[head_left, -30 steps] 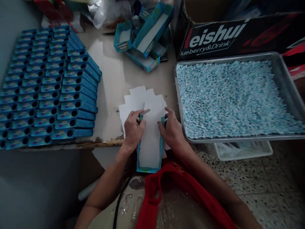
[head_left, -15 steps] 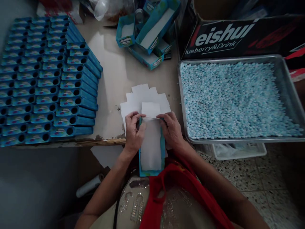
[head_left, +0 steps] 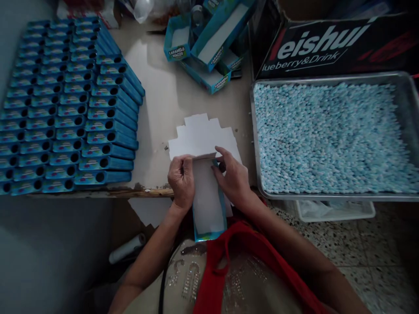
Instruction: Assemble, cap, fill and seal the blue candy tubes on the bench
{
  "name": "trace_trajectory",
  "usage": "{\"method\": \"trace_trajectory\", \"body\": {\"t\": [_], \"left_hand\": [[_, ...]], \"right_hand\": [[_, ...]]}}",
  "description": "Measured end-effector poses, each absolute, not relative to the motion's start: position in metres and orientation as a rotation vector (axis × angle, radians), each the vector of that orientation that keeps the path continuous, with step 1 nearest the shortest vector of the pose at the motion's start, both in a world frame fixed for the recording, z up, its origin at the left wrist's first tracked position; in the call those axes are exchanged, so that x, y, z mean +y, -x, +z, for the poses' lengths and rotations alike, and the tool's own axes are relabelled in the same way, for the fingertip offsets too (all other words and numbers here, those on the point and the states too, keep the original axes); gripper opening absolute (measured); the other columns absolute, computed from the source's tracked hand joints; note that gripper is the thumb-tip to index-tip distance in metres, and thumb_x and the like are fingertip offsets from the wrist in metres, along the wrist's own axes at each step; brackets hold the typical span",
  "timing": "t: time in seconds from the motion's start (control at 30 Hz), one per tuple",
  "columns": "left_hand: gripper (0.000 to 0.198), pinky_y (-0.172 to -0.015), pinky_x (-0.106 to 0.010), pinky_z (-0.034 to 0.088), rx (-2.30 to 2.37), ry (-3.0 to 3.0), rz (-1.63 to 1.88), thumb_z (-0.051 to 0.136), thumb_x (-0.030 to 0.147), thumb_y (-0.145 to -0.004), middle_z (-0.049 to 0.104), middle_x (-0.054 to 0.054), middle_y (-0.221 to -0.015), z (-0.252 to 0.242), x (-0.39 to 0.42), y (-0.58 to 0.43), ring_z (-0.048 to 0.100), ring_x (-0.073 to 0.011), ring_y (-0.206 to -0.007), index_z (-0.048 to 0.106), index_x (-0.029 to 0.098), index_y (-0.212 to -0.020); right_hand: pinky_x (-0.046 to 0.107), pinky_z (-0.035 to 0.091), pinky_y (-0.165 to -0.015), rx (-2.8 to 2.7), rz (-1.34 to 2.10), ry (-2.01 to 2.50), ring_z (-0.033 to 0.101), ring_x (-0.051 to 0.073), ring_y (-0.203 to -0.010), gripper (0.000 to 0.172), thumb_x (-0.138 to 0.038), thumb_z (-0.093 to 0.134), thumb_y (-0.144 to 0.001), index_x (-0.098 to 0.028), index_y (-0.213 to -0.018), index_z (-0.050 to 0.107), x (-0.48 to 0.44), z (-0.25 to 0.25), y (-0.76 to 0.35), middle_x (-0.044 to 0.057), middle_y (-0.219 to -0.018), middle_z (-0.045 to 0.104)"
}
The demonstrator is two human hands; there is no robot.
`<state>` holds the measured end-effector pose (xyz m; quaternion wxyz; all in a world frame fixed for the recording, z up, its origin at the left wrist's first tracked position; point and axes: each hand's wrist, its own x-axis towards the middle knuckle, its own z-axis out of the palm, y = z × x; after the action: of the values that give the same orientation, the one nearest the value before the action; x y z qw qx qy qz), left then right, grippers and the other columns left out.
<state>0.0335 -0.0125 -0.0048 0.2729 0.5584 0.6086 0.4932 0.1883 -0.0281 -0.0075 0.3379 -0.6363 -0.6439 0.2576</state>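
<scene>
A half-folded blue carton (head_left: 209,205) with a white inside sits at the table's near edge, over my lap. My left hand (head_left: 181,181) grips its left wall, fingers curled. My right hand (head_left: 232,176) holds its right wall and presses the top flap down with the fingers. Under the carton lies a small pile of flat white carton blanks (head_left: 203,135).
Rows of finished blue boxes (head_left: 68,109) with round holes cover the table's left. A metal tray (head_left: 410,100) of pale blue candies stands at the right, in front of a black cardboard box (head_left: 327,43). Open blue display boxes (head_left: 209,43) lie at the back.
The carton's side walls have been raised and its far flap, first standing up, is now folded down. Both hands stayed on the carton and shifted slightly.
</scene>
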Motion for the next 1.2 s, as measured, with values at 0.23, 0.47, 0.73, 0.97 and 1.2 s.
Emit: {"method": "trace_trajectory", "body": {"t": [0.23, 0.47, 0.73, 0.97, 1.2], "left_hand": [[0.025, -0.081, -0.030, 0.054, 1.604, -1.453, 1.073, 0.068, 0.044, -0.095, 0.071, -0.003, -0.087, 0.013, -0.008, -0.015, 0.066, -0.0154, -0.082, 0.069, 0.021, -0.087], [0.019, -0.082, -0.036, 0.056, 1.401, -1.852, 0.511, 0.075, 0.030, -0.084, 0.075, -0.007, -0.106, 0.026, 0.025, 0.019, 0.069, -0.0230, -0.094, 0.079, 0.025, -0.102], [0.007, -0.069, -0.036, 0.047, 1.554, -2.342, 0.236, 0.070, 0.021, -0.083, 0.071, -0.008, -0.084, 0.028, 0.039, 0.002, 0.068, -0.0264, -0.084, 0.076, 0.023, -0.082], [0.014, -0.069, -0.036, 0.048, 1.657, -2.286, 0.429, 0.067, 0.013, -0.080, 0.073, -0.008, -0.081, 0.017, 0.034, -0.004, 0.070, -0.0262, -0.084, 0.075, 0.023, -0.075], [0.042, -0.081, -0.034, 0.058, 1.474, -1.619, 0.948, 0.084, 0.032, -0.076, 0.076, -0.004, -0.099, 0.027, 0.097, 0.052, 0.070, -0.0200, -0.090, 0.074, 0.024, -0.117]], "right_hand": [[0.036, 0.057, -0.083, -1.904, 0.918, 1.517, 0.067, 0.019, -0.086, 0.034, -0.022, 0.055, -0.095, -0.018, -0.126, 0.068, -0.011, 0.009, -0.211, 0.011, -0.110, 0.067], [0.031, 0.058, -0.082, -2.234, 1.345, 1.270, 0.071, 0.019, -0.094, 0.041, -0.015, 0.061, -0.084, -0.023, -0.123, 0.074, 0.040, 0.037, -0.235, 0.006, -0.117, 0.074], [0.037, 0.052, -0.080, -2.748, 0.739, 1.572, 0.073, 0.031, -0.099, 0.020, -0.022, 0.069, -0.085, -0.016, -0.101, 0.080, 0.057, 0.041, -0.184, 0.015, -0.107, 0.078], [0.032, 0.050, -0.073, -2.823, 0.646, 1.554, 0.074, 0.028, -0.094, 0.015, -0.023, 0.065, -0.091, -0.017, -0.100, 0.076, 0.063, 0.044, -0.162, 0.014, -0.101, 0.078], [0.022, 0.041, -0.045, -2.076, 1.317, 1.698, 0.056, 0.010, -0.041, 0.018, -0.009, 0.069, -0.075, -0.021, -0.087, 0.064, 0.105, 0.040, -0.226, -0.007, -0.060, 0.061]]}}
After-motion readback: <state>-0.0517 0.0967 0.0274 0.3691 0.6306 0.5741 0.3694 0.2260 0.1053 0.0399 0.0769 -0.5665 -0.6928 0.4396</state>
